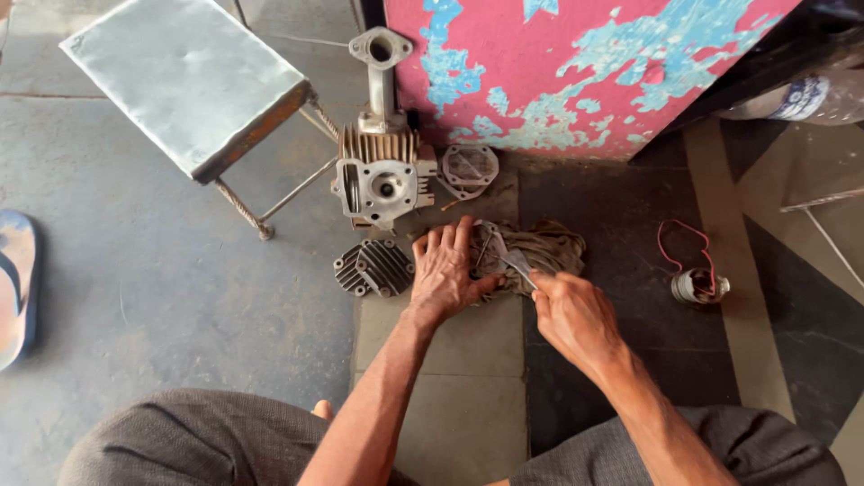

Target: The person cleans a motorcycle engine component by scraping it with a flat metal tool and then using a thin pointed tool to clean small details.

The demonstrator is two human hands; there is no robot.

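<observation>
My left hand (447, 268) lies flat, fingers spread, on a dirty crumpled rag (540, 249) on the floor, pressing on a small part hidden under the palm. My right hand (573, 315) grips a metal spanner (506, 256) whose head reaches toward the left hand's thumb. Just beyond the left hand stands a finned metal engine cylinder head (382, 171) with an intake pipe pointing away. A round finned cover (374, 267) lies to the left of my left hand. A flat gasket-shaped plate (470, 168) leans by the wall.
A metal-topped stool (189, 81) stands at the upper left. A pink and blue peeling wall (576, 63) is straight ahead. A small coil with a red wire (697, 279) lies to the right. A sandal (16, 279) shows at the left edge. My knees (216, 441) frame the bottom.
</observation>
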